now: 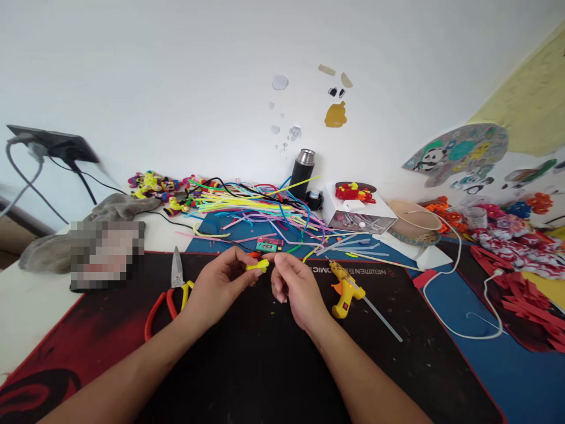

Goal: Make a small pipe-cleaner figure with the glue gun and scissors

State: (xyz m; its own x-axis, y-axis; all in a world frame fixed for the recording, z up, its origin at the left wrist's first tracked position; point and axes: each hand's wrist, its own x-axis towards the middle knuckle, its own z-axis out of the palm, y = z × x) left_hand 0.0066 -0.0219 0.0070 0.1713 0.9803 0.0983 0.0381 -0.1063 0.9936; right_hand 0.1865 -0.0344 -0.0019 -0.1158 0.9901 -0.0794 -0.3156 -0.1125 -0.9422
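My left hand [226,284] is closed, pinching a small bright yellow fuzzy pipe cleaner piece [258,267] between thumb and fingers. A bit of orange-red shows beside it at the fingertips. Just to the right, my right hand [295,288] is closed too, thumb against index finger, close to the yellow piece. What those fingers hold, if anything, is hidden. On the black mat right of my right hand lies a yellow hot glue gun [347,288] with a clear glue stick [383,318] in its back. Scissors [177,271] with red and yellow handles lie left of my left hand.
A heap of coloured pipe cleaners [260,206] spreads behind the mat [265,377]. Near the wall stand a black thermos [302,174] and a small drawer box [359,220]. A white cable [463,337] loops at the right, near red strips [529,306]. Left sits a blurred-out dark-edged object [108,253].
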